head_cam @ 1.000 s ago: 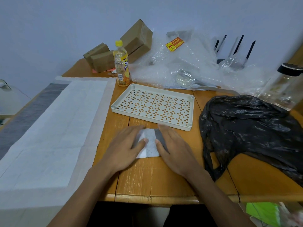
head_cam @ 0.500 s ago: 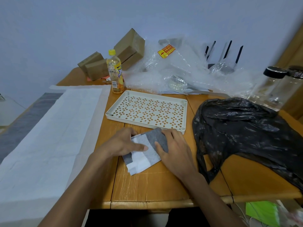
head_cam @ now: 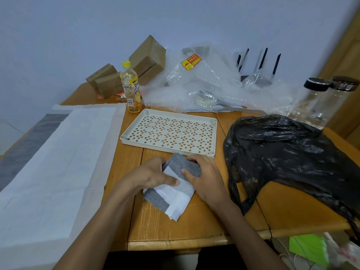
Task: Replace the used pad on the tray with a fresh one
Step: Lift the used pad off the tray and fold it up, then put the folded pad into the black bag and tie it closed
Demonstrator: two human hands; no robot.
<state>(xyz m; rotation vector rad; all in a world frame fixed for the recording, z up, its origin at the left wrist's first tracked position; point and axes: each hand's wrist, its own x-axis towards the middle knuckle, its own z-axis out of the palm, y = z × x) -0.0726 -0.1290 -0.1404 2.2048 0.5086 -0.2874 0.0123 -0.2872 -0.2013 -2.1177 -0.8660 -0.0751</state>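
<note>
Far to the left of my hands a large unfolded pad (head_cam: 58,162) lies flat over the table (head_cam: 194,230), white quilted paper with a grey band along its outer edge. Beyond my left hand stands a plastic drink bottle (head_cam: 131,90) with a yellow cap, a little orange liquid in its bottom, beside brown cardboard boxes (head_cam: 144,61). My left hand (head_cam: 151,175) grips the folded pad (head_cam: 176,189), thumb laid across its white face, fingers curled behind it. My right hand (head_cam: 204,172) pinches the grey felt-like upper flap. Half a second ago the pad sat lower under my fingers; now its top corner is raised toward the tray. Just beyond both hands the cream plastic tray (head_cam: 169,131) lies bare, rectangular, its floor pierced with diamond holes showing wood. Behind it spreads crumpled bubble wrap (head_cam: 204,90). To the right of my right hand slumps a glossy black plastic bag (head_cam: 288,152), contents hidden, and past it two clear jars (head_cam: 319,102) with dark lids.
</note>
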